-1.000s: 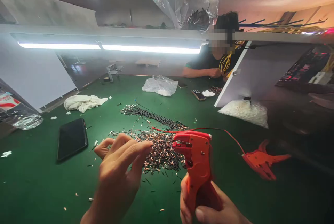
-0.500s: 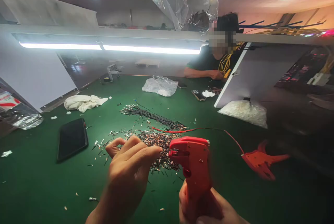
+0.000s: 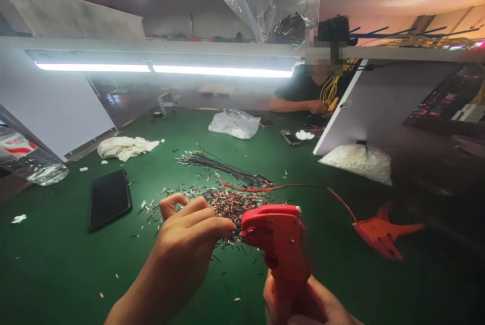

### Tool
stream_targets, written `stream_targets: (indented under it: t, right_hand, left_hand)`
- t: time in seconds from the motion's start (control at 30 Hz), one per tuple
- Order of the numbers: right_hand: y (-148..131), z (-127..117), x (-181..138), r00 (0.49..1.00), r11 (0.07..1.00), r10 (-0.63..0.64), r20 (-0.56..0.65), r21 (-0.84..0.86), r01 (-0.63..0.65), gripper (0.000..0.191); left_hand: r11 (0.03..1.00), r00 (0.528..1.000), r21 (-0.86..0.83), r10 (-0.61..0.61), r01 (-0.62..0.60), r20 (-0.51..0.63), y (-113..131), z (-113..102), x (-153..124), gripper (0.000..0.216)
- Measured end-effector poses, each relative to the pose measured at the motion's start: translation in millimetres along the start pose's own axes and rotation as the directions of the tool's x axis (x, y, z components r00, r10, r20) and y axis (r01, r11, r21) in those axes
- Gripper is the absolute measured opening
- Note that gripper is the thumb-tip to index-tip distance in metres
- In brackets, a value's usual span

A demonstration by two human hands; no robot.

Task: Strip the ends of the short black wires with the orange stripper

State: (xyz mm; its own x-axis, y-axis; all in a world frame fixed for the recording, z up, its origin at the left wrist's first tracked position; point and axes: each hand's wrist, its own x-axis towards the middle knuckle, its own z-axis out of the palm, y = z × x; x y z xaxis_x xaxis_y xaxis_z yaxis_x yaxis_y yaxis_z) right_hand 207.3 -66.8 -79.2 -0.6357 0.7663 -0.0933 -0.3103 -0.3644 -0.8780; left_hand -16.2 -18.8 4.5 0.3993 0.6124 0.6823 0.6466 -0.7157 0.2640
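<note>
My left hand (image 3: 193,234) pinches a short black wire (image 3: 238,229) between thumb and forefinger. The wire's far end reaches the jaws of a red wire stripper (image 3: 276,239). My right hand (image 3: 303,299) is wrapped round the stripper's handle, low in the view; its fingers are partly hidden. Behind both hands lies a heap of cut wire scraps (image 3: 227,203) with copper ends and bits of black sleeve. Just beyond it rests a bundle of black wires (image 3: 223,168) with metal terminals at the left end.
On the green table (image 3: 182,299) lie a black phone (image 3: 109,200) and a white cloth (image 3: 127,148) at left. A second red tool (image 3: 382,231) on a red cord lies right. A clear bag (image 3: 235,124) sits at the back, near another person (image 3: 299,95). A plastic bottle (image 3: 32,155) stands far left.
The stripper's head has tipped and dropped slightly, and its jaws sit a little lower and further left. My left hand stays close to them, still pinching the wire. The view has shifted slightly.
</note>
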Motion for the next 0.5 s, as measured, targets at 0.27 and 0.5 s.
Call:
stream_targets:
  t: [0.27,0.5]
  right_hand:
    - [11.8,-4.6,4.7,0.993,0.999,-0.051,0.102,0.021,0.049,0.044]
    - [18.1,-8.6,2.0,1.0,0.995,-0.018,0.018,-0.1,0.02,0.048]
  left_hand:
    - [1.0,0.999,-0.017,0.021,-0.021,0.046,-2.9,-4.5,-2.2,0.028]
    - [0.999,0.999,-0.023,-0.024,0.024,0.025,2.2,-3.0,-9.4,0.01]
